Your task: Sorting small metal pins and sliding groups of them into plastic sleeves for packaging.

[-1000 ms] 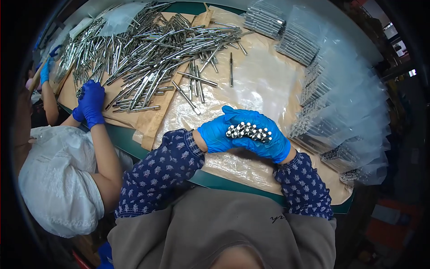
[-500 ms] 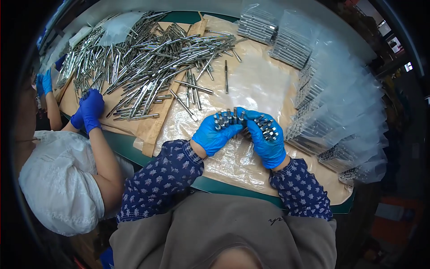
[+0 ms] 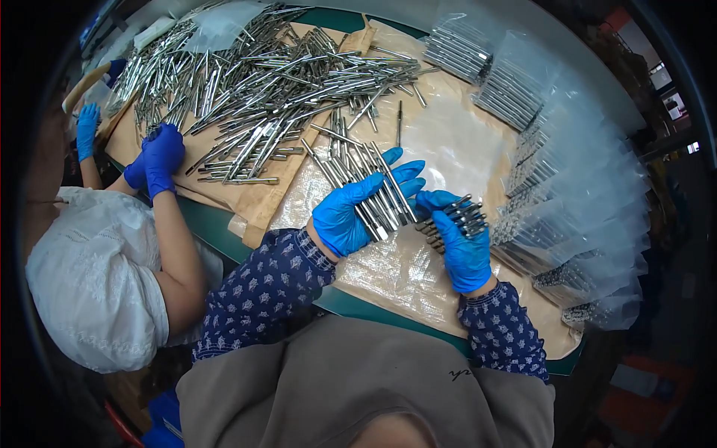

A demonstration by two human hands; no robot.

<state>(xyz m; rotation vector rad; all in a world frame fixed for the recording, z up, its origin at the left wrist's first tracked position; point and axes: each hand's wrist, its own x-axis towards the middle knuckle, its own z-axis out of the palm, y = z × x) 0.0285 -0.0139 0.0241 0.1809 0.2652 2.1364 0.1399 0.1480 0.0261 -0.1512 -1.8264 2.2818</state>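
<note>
My left hand [image 3: 340,224], in a blue glove, is turned palm up with its fingers stretched out. A row of shiny metal rods [image 3: 382,200] lies across that palm, the thumb laid over them. Close by on the right, my gloved right hand [image 3: 468,261] is closed round a bundle of similar metal rods [image 3: 469,216], their ends sticking out past the fingers and thumb. A small gap separates the two bundles. Just beyond my left hand, one loose rod [image 3: 399,123] lies on the plastic-covered brown sheet [image 3: 448,138].
A large heap of metal rods [image 3: 246,97] spreads over the far left. Clear plastic bags packed with rods [image 3: 508,97] line the right side. At left sits a co-worker in white [image 3: 97,276], whose purple-gloved hands [image 3: 160,153] touch the heap. Another person's blue-gloved hand [image 3: 87,127] shows beyond.
My hands were together with upright rods between them. Now they have parted; the left has turned palm up, its rods lying across it, and the right has moved slightly right.
</note>
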